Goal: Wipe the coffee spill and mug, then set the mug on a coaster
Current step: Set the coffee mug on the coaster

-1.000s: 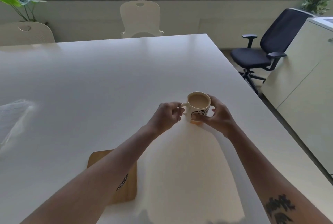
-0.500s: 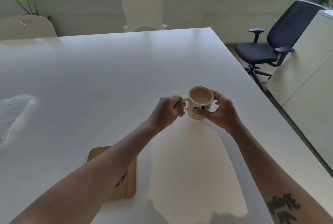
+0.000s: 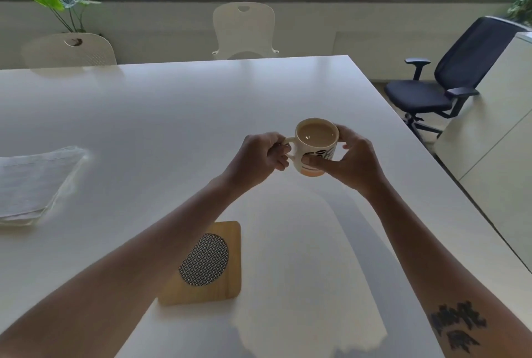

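Mug (image 3: 316, 144) now lifted nearer, coaster (image 3: 207, 268) uncovered

Glossy glazed ceramic on the mug (image 3: 316, 147), cream with black print, and the milky coffee inside shines with a small highlight. The surface (image 3: 178, 104) is smooth white laminate with a soft satin sheen, picking up window light. The coaster (image 3: 218, 288) looks like pale matt wood, with a woven mesh-textured oval inset. A stack of white napkins (image 3: 31, 182), soft and crinkled, paper or cloth, hard to tell. Far chairs (image 3: 244, 30) in matt cream plastic.
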Action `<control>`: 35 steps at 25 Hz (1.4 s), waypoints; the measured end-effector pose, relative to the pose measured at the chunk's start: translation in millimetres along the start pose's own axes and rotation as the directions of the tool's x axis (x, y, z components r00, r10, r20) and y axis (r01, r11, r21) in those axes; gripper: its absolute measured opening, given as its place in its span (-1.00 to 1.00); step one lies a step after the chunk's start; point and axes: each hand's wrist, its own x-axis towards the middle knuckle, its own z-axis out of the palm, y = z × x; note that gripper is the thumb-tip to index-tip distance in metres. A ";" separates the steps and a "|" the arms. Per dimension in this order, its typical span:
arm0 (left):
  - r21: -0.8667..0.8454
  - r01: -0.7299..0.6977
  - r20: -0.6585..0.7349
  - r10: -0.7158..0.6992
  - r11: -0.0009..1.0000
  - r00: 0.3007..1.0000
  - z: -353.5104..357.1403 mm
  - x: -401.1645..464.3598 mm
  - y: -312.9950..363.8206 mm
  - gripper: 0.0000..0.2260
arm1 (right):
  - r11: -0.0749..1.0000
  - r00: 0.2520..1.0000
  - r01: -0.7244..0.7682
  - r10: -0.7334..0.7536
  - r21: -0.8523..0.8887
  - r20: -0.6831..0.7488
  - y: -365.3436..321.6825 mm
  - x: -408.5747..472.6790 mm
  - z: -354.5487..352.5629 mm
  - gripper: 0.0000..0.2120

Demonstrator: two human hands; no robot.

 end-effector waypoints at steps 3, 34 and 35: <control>0.004 -0.008 -0.018 0.008 1.000 1.000 -30.6 -15.2 4.5 -0.87 | 1.000 1.000 0.014 -0.014 -0.008 0.000 -26.5 -0.6 13.3 -0.28; 0.024 0.121 -0.062 -0.119 0.992 0.991 -141.9 -233.4 -68.9 -0.89 | 0.999 0.994 -0.024 0.020 0.035 0.110 -139.5 -144.1 176.0 -0.20; 0.022 0.122 -0.057 -0.120 0.992 0.991 -141.1 -236.2 -70.8 -0.89 | 0.999 0.993 -0.026 0.021 0.039 0.113 -139.0 -147.4 177.4 -0.20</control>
